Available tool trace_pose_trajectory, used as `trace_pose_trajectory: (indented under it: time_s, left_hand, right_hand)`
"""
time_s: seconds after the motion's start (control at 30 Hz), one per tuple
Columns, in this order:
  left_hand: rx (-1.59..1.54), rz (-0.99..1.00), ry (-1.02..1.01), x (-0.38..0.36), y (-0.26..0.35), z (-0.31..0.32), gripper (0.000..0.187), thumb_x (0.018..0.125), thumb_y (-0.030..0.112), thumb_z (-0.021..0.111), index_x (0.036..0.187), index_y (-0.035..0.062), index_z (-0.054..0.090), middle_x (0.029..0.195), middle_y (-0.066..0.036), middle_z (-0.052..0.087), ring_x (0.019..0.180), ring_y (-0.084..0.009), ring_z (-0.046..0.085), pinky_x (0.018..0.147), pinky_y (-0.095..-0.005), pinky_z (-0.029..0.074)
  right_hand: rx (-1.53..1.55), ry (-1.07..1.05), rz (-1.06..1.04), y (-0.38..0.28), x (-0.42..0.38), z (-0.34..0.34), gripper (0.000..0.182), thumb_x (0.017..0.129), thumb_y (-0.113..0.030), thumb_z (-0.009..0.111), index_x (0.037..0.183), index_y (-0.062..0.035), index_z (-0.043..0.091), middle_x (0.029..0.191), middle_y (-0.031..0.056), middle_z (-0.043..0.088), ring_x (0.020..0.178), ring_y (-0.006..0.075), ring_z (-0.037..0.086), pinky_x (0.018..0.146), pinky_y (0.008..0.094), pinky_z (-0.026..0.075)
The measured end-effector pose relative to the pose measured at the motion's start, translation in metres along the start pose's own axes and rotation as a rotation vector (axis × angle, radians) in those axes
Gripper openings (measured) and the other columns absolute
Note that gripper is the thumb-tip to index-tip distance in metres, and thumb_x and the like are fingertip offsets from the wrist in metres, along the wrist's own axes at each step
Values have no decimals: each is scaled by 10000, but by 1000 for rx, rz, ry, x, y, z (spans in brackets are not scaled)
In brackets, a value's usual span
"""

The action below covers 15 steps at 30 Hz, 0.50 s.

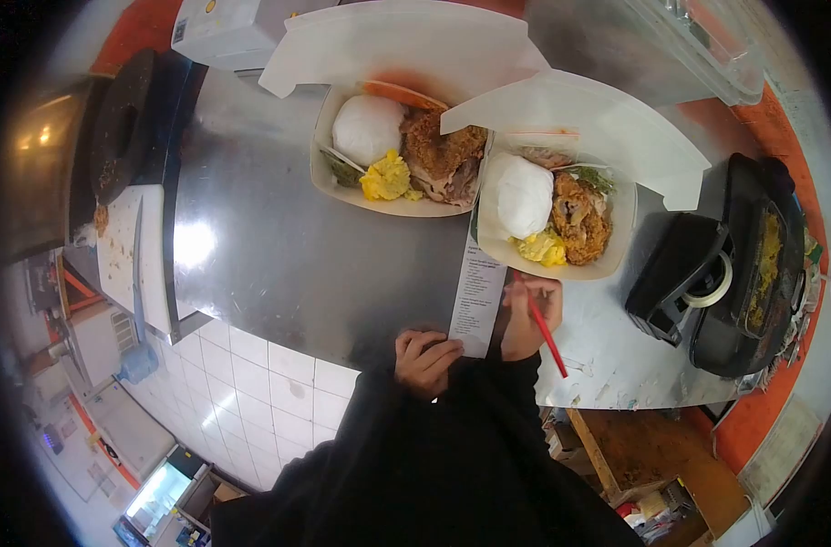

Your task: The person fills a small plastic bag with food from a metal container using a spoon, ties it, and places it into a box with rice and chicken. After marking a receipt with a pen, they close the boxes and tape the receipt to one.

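My left hand (424,361) is closed at the lower left edge of a long printed receipt (475,296), its fingers curled over the paper. In my right hand (532,319) is a red pen (550,339), pinched and slanting down to the right. The receipt's top end runs under or behind two open food boxes. The left box (433,211) holds white wrapped rice (368,128), fried chicken (443,155) and a yellow mash-like food (386,177). Similar food fills the right box (607,266), just above my right hand.
At the right stand a black tape dispenser (675,278) and a black container (753,273). On the left, a knife (138,273) lies on a white cutting board (151,246). A clear plastic tub (698,46) is at the back right. The steel counter (278,264) ends near my body.
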<state>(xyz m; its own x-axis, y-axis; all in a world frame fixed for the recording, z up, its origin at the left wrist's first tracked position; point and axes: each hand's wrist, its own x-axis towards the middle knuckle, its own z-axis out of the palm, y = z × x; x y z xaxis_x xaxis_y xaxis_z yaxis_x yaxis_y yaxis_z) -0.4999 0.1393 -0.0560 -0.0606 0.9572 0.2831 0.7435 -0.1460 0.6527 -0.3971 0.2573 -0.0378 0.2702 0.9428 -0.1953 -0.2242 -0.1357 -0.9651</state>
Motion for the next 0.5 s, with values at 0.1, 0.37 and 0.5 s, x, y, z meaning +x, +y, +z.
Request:
trace_pose_trajectory:
  time_s: [0.1, 0.37, 0.5]
  left_hand:
    - [-19, -7, 22, -3, 0, 2, 193, 583, 52, 580, 773, 80, 606, 854, -22, 596, 810, -229, 526, 719, -352, 391]
    - [-11, -32, -24, 0, 1, 1, 181, 591, 50, 574, 767, 84, 603, 862, -14, 597, 802, -227, 524, 722, -342, 389]
    - [-19, -30, 24, -3, -1, 6, 186, 584, 46, 559, 759, 86, 610, 863, -2, 594, 804, -219, 521, 721, -336, 389]
  right_hand:
    - [-369, -318, -290, 7, 5, -10, 122, 615, 94, 530, 665, -1, 472, 681, 101, 505, 612, 156, 511, 583, 234, 432]
    - [-449, -406, -568, 6, -2, -4, 152, 576, 95, 539, 675, 0, 471, 658, 116, 522, 594, 203, 526, 535, 243, 429]
    - [-511, -401, -553, 5, -3, -3, 149, 569, 98, 545, 649, -3, 470, 670, 122, 538, 583, 207, 541, 505, 243, 430]
